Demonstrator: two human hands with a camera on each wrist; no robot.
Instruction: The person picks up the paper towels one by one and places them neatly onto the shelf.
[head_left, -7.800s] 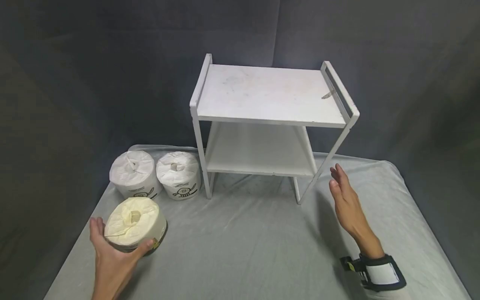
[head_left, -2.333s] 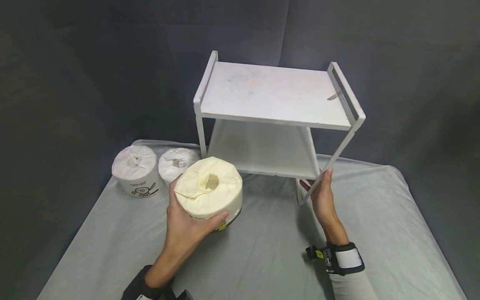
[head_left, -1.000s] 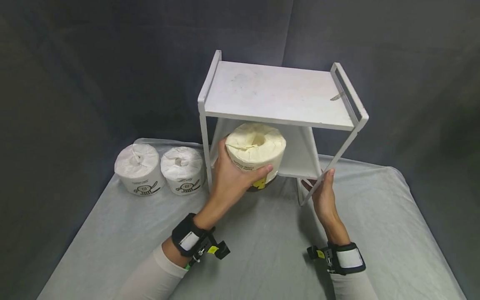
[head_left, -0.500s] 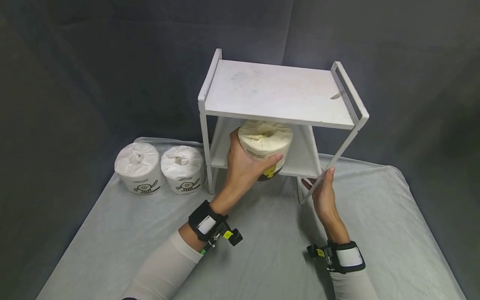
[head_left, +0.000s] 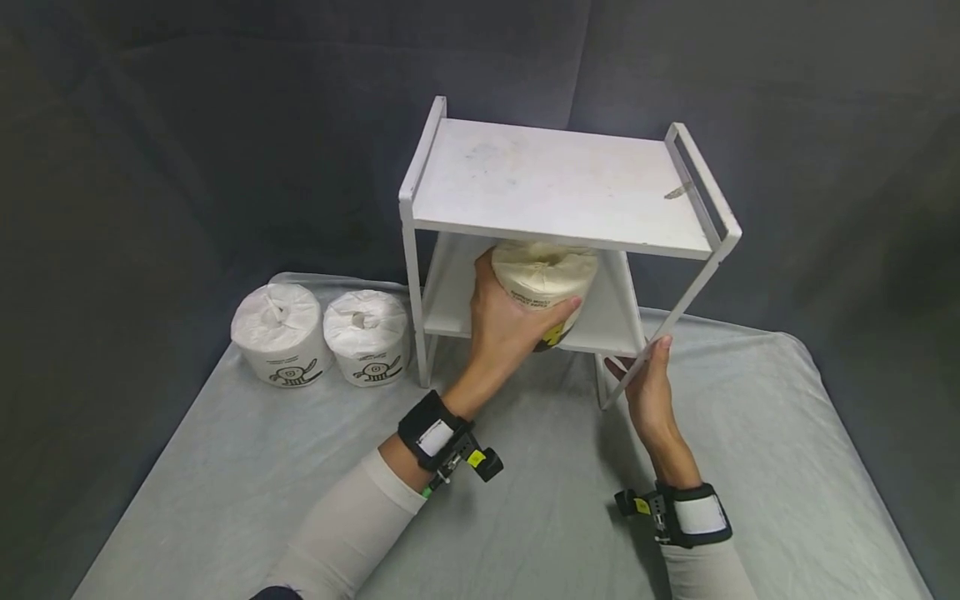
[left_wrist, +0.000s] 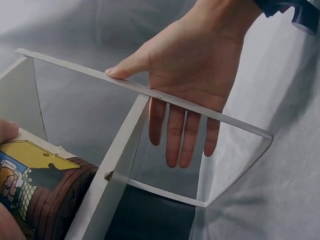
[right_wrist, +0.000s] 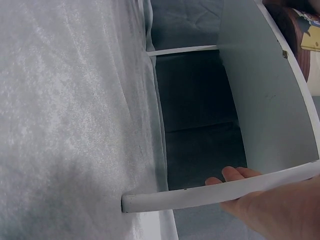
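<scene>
Roll (head_left: 542, 282) with the yellowish wrap is in the left hand (head_left: 504, 321), fingers and thumb clamped round its side, pretty much upright. It's between the two shelves of the white rack (head_left: 555, 179), at the front opening, base around the front edge of the lower shelf (head_left: 452, 292). Can't tell if it actually touches that shelf. Right hand (head_left: 651, 398) is down at the rack's right front leg (head_left: 692, 290), touching it. Fingers there are out straight behind the bar with the thumb on the other side, so not clenched, just sort of propped on it. Two white rolls (head_left: 367, 337) stand side by side on the cloth-covered table (head_left: 225, 500), left of the rack. Both wrists have black bands (head_left: 431, 427), and there's a dark backdrop (head_left: 225, 167) behind everything.
</scene>
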